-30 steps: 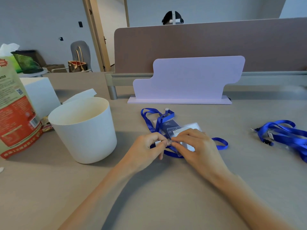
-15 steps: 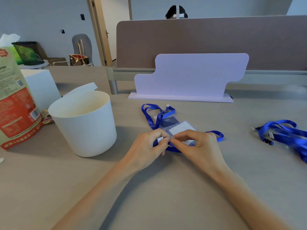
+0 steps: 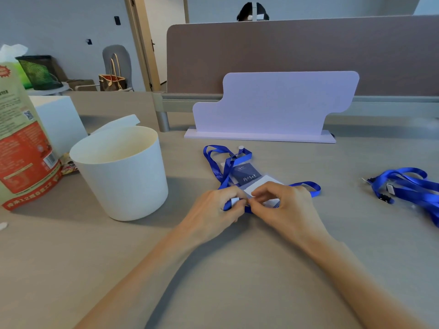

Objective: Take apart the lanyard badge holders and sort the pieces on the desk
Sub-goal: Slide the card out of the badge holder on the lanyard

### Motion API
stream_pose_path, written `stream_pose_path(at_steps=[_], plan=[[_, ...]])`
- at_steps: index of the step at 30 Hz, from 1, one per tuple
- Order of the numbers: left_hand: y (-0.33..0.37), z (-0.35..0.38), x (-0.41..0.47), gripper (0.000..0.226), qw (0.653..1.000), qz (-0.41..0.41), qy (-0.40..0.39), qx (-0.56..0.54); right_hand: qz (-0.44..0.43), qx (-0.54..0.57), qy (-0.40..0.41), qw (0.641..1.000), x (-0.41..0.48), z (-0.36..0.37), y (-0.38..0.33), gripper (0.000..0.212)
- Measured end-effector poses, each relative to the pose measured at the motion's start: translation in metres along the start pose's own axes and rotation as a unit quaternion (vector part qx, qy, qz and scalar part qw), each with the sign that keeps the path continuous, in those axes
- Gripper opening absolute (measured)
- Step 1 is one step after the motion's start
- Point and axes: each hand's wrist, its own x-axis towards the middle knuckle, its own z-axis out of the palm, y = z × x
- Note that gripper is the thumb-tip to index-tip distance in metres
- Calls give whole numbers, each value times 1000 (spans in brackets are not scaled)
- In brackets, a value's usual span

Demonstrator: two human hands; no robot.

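A clear badge holder (image 3: 247,178) with a dark blue and white card lies on the desk, tangled in a blue lanyard (image 3: 217,162). My left hand (image 3: 213,211) pinches the lanyard's end with its small white clip at the holder's near edge. My right hand (image 3: 287,208) pinches the near edge of the badge holder right beside it, fingertips almost meeting the left hand's. The clip joint itself is mostly hidden by my fingers. A pile of loose blue lanyards (image 3: 408,186) with clips lies at the right.
A white bucket (image 3: 123,172) stands left of my hands. A red and green bag (image 3: 21,143) and a white box (image 3: 59,119) are at the far left. A lilac standing board (image 3: 273,105) and a brown partition (image 3: 297,51) close the back.
Both hands have stayed pinched together at the lanyard's clip, with only small finger shifts. The view has tilted slightly; the badge and lanyard lie as before.
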Motion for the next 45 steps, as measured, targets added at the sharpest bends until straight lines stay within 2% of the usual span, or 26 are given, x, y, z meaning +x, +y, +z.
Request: stream_pose_path(at_steps=[3,10,15,20,25,30,34,37,41,45], plan=[[-1,2,0,29,1000,-1,-4,23,-7,-28,1,1000,-2,4,-5,11],[-4,5,2,11,999,-6,-5,45,10,-50,-13,999,0,7,-7,14],[-4,5,4,9,999,-16,-3,32,-21,-66,6,998,2,9,-5,15],[-3,2,4,11,999,-33,-21,23,-5,-63,-4,998,3,13,0,11],[-2,-1,4,23,999,-42,-18,12,-1,-61,3,998,7,13,3,7],[-4,-3,4,10,998,-51,-7,25,6,-36,5,999,7,13,8,12],[-7,-9,4,10,999,-47,-15,7,-48,-48,7,998,6,6,13,16],[-10,-14,5,11,998,-38,-17,-41,-113,-44,-4,993,9,1,16,32],[-12,-14,7,14,996,-35,-21,-82,-127,-90,-77,985,7,-4,25,67],[-12,-12,8,18,995,-33,-34,-93,-145,-116,-83,979,5,-3,25,74]])
